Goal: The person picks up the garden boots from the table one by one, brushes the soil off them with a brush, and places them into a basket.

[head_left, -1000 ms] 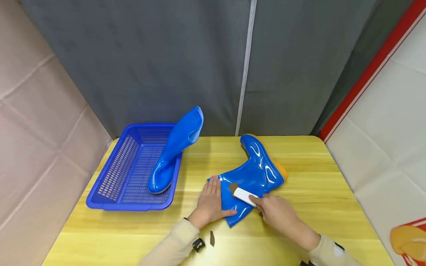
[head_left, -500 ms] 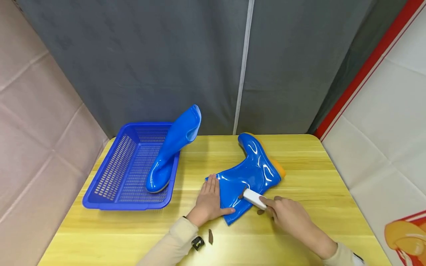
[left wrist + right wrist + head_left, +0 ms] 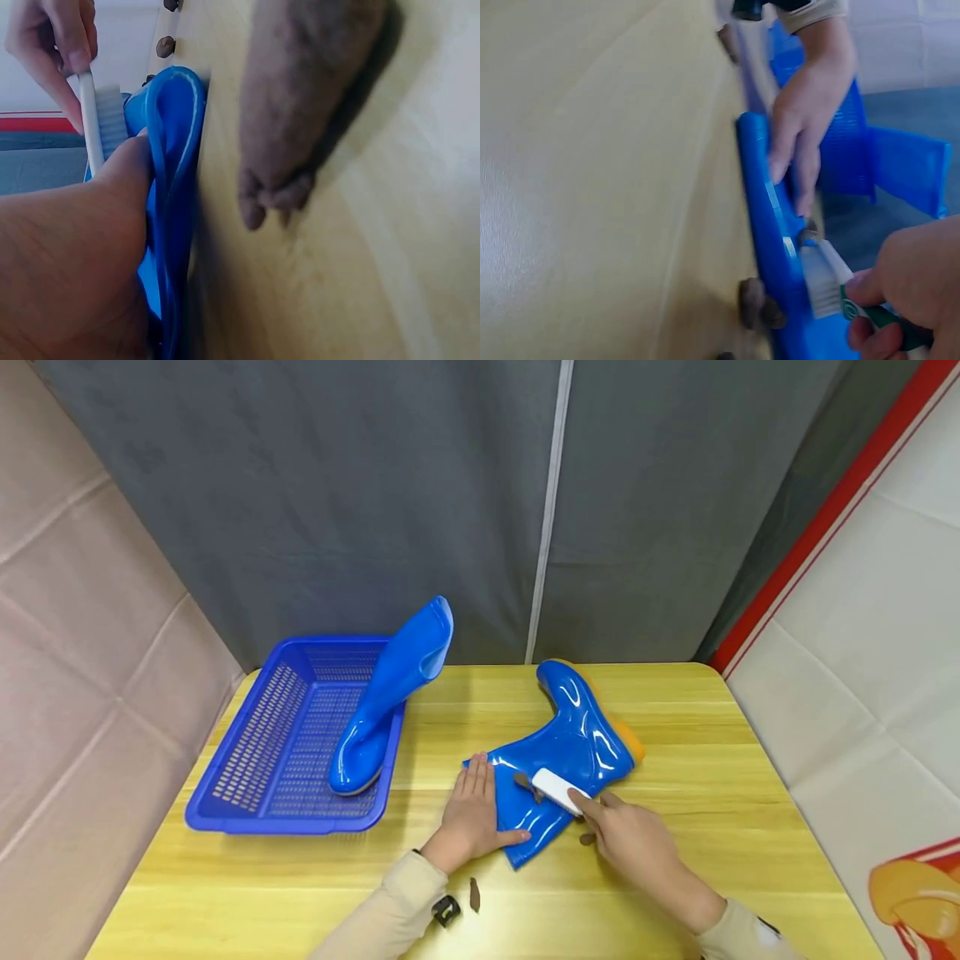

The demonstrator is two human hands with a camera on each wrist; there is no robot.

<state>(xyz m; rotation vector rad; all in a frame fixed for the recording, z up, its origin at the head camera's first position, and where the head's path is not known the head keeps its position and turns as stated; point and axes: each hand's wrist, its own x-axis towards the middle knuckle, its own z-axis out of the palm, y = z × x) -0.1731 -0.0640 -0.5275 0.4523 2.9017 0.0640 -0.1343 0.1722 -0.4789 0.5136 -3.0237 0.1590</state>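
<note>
A glossy blue rain boot (image 3: 573, 739) with an orange sole lies on its side on the table. Across its shaft near the opening, my left hand (image 3: 472, 818) presses flat with fingers straight. My right hand (image 3: 637, 843) grips a white scrub brush (image 3: 557, 791), whose bristles (image 3: 824, 289) face the shaft in the right wrist view. Brown mud-like bits (image 3: 522, 781) lie on the shaft beside the brush head. Another brown lump (image 3: 587, 839) sits on the table by the boot's edge, and a longer brown piece (image 3: 475, 895) lies near my left wrist.
At the left stands a blue plastic basket (image 3: 217, 823) with perforated walls. A second blue boot (image 3: 401, 668) leans inside it, its shaft sticking out over the right rim. Behind the wooden table (image 3: 705, 877) hangs a grey curtain (image 3: 337, 510).
The brush first moved right and toward the person along the shaft, then back up and left. Brown bits on the shaft shifted, and a lump beside the boot became visible. The left hand stays put.
</note>
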